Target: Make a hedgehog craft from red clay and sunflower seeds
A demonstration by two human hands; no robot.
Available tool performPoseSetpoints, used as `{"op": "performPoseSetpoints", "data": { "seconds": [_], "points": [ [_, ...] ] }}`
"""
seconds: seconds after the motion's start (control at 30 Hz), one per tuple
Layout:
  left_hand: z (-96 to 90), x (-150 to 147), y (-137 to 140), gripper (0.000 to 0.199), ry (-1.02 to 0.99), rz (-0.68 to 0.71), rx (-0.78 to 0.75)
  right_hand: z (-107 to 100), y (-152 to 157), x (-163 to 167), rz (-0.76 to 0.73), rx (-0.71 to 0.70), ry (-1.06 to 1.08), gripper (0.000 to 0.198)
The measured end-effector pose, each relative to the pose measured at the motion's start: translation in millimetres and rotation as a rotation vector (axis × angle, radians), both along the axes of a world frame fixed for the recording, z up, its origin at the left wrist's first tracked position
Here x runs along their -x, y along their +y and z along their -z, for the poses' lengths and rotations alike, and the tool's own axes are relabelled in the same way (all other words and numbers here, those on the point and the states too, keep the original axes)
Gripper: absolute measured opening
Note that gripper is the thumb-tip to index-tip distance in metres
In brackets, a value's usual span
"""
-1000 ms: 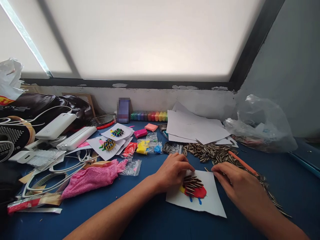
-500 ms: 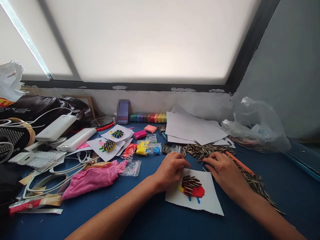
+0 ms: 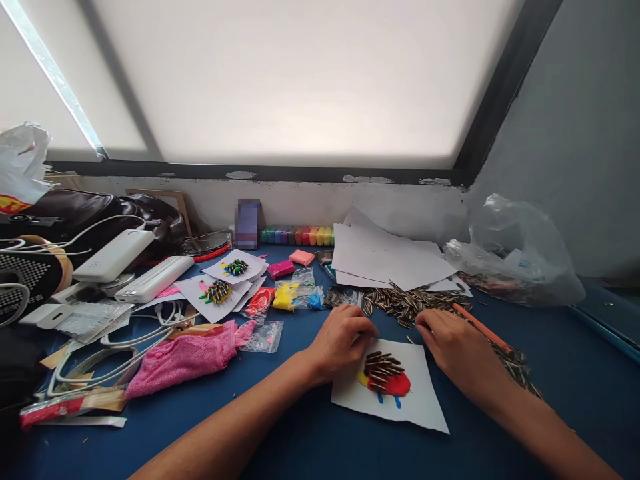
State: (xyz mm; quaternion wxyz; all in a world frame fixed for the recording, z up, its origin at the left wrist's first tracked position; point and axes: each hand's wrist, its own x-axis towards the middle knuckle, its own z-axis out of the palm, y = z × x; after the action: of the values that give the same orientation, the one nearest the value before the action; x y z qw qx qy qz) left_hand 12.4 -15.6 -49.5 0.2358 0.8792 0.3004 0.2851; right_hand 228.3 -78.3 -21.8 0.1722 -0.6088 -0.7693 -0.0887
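A white sheet of paper (image 3: 420, 408) lies in front of me with a red clay body (image 3: 400, 383), a yellow patch at its left and two blue legs. Striped sunflower seeds (image 3: 384, 365) stick in the red clay like spines. My left hand (image 3: 345, 340) rests at the paper's upper left corner, fingers curled; what is under them is hidden. My right hand (image 3: 456, 343) is right of the paper, at the near edge of a heap of loose sunflower seeds (image 3: 405, 301). Its fingers are bent together, and anything between the tips is hidden.
Small bags of yellow clay (image 3: 285, 297) and red clay (image 3: 259, 302) lie left of the seeds. Beyond are stacked paper (image 3: 390, 257) and a plastic bag (image 3: 525, 260). Finished seed figures (image 3: 216, 292), a pink cloth (image 3: 185, 359), white power banks (image 3: 154, 279) and cables crowd the left.
My right hand has drawn back a little to the right from the seed heap, and its fingers have closed together. My left hand and the paper have stayed nearly where they were.
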Motion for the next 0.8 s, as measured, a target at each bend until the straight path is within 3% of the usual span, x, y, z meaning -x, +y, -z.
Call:
{"op": "performPoseSetpoints", "data": {
  "seconds": [0.1,0.27,0.43,0.57,0.8],
  "points": [
    [-0.4,0.0,-0.1,0.017,0.009,0.003,0.005,-12.9,-9.6,6.6,0.027,0.025,0.071,0.021],
    [-0.9,0.7,-0.1,0.017,0.026,0.005,-0.009,-30.4,-27.7,13.3,0.024,0.334,0.409,0.022],
    [-0.5,0.8,0.0,0.018,0.034,0.008,-0.027,-30.5,-35.7,9.0,-0.012,0.481,0.646,0.022],
    [-0.1,0.8,-0.2,0.017,0.043,0.008,-0.022,-29.0,-36.1,7.7,-0.006,0.482,0.696,0.024],
    [2.3,0.7,1.0,0.017,0.035,0.008,-0.033,-34.4,-41.6,18.3,-0.065,0.427,0.556,0.024]
  ]
}}
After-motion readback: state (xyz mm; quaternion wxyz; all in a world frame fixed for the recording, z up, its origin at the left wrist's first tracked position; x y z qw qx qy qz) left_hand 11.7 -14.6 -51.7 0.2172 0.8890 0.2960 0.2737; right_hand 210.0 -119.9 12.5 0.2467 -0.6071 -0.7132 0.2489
